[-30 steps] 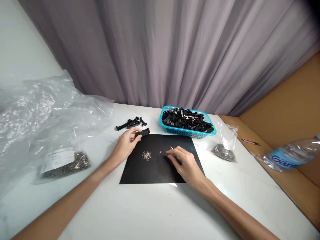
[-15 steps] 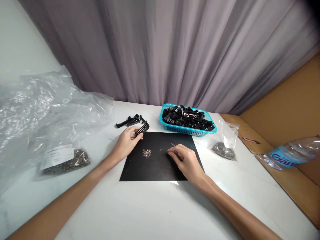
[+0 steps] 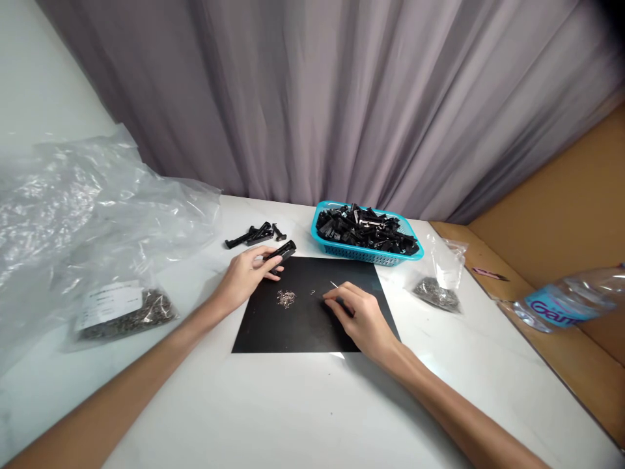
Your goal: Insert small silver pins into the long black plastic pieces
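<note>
My left hand (image 3: 245,273) grips a black plastic clip (image 3: 280,251) at the far left corner of a black mat (image 3: 273,329). On the mat my right hand (image 3: 360,314) rests with its fingers pinched; a thin metal pin (image 3: 334,285) sticks out just beyond the fingertips. A small heap of tiny metal springs (image 3: 286,298) lies on the mat between my hands, with a stray one (image 3: 313,292) beside it.
A blue basket (image 3: 365,256) full of black clips stands behind the mat. Several loose clips (image 3: 254,236) lie left of it. Bags of metal parts sit at left (image 3: 122,312) and right (image 3: 436,292). Crumpled plastic (image 3: 83,208) covers the left. A water bottle (image 3: 569,301) lies on cardboard.
My left hand has tilted the black clip and drawn it slightly nearer. My right hand has shifted a little left on the mat. The view has drifted slightly.
</note>
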`<state>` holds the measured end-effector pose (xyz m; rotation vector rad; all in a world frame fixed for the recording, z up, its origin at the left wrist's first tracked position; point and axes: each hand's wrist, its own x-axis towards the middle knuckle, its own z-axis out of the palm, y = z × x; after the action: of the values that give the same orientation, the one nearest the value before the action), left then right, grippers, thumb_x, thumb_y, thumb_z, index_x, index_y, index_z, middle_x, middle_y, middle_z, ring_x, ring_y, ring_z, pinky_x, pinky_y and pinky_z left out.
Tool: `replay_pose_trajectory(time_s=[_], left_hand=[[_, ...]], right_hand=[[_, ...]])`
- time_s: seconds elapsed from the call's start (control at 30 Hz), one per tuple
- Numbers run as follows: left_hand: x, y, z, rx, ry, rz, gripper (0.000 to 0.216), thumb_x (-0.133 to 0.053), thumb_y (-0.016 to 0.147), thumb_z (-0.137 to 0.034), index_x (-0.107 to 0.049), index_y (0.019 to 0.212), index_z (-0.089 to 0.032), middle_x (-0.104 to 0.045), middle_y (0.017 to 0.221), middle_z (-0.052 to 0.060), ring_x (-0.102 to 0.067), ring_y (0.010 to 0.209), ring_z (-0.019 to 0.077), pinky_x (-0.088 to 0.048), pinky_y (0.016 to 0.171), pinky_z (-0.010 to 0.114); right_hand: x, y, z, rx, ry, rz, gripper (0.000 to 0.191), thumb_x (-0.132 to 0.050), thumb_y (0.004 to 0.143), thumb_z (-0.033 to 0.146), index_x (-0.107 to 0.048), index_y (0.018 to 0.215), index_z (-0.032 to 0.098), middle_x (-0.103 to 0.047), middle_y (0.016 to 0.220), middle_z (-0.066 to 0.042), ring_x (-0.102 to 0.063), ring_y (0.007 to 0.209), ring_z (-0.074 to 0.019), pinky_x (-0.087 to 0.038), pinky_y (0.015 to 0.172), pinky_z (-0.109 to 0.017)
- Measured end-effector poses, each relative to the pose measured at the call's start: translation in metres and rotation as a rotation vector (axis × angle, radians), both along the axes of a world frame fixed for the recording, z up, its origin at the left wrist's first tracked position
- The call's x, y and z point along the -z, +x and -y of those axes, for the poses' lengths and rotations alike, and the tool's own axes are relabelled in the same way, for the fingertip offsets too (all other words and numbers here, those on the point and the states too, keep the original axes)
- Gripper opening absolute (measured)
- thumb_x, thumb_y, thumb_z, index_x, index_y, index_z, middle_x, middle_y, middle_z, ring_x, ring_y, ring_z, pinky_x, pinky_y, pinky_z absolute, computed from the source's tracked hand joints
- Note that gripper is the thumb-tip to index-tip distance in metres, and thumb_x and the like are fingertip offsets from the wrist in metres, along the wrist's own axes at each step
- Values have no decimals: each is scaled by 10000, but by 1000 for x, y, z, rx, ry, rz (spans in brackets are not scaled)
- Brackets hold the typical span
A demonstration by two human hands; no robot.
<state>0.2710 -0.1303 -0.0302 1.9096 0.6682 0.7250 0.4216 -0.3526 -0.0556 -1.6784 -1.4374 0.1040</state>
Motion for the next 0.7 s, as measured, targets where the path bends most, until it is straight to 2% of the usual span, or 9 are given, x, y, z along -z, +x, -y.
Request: replay_pose_trajectory(time_s=[0.1,0.17,0.3,0.43,0.57,0.7], left_hand=[[-3,4,12,103,-78,81,439,-746,832,-537,-665,1053,-168,-732,1108,86,-801,896,286,-707,749,417],[-3,5,17,145,-107,123,427,-748,837,-524,-656,1065,-175,-711,1141,85,-800,890,280,-709,740,411],[-2,4,13,43,11,43,419,-672,884,-549,-618,1104,-197,-732,948,48,-783,720,226,-679,644,348],[0,0,-2,-72,97,-36,344,-645,888,-508,-599,1054,-210,-710,838,11,-679,492,143,-544,468,239],[2,-1,-10,-126,126,-90,282,-627,897,-449,-623,1057,-216,-682,783,-6,-630,453,115,-462,425,200],[4,0,-12,-149,121,-120,424,-657,898,-411,-581,1271,-223,-661,716,-24,-640,460,129,-489,447,206]], right_hand=[[-3,-1,-1,6,1,-63,137,-603,981,178,-734,998,218,-701,914,-33,-603,716,-156,-478,640,-281],[-5,0,-1,11,-2,-125,149,-609,974,189,-744,1030,220,-697,897,-33,-600,710,-156,-463,608,-273],[-6,3,-2,20,-2,-180,155,-600,979,226,-744,1036,217,-697,913,-46,-615,744,-167,-440,577,-271],[-3,3,-2,4,-10,-127,157,-582,989,221,-740,995,221,-691,914,-50,-629,793,-183,-451,606,-282],[1,1,-2,-7,-5,-79,164,-567,1002,224,-730,1008,230,-685,923,-52,-641,818,-194,-466,624,-289],[2,1,-1,-6,-8,-57,156,-568,1006,218,-722,1020,233,-686,935,-47,-647,831,-193,-476,645,-289]])
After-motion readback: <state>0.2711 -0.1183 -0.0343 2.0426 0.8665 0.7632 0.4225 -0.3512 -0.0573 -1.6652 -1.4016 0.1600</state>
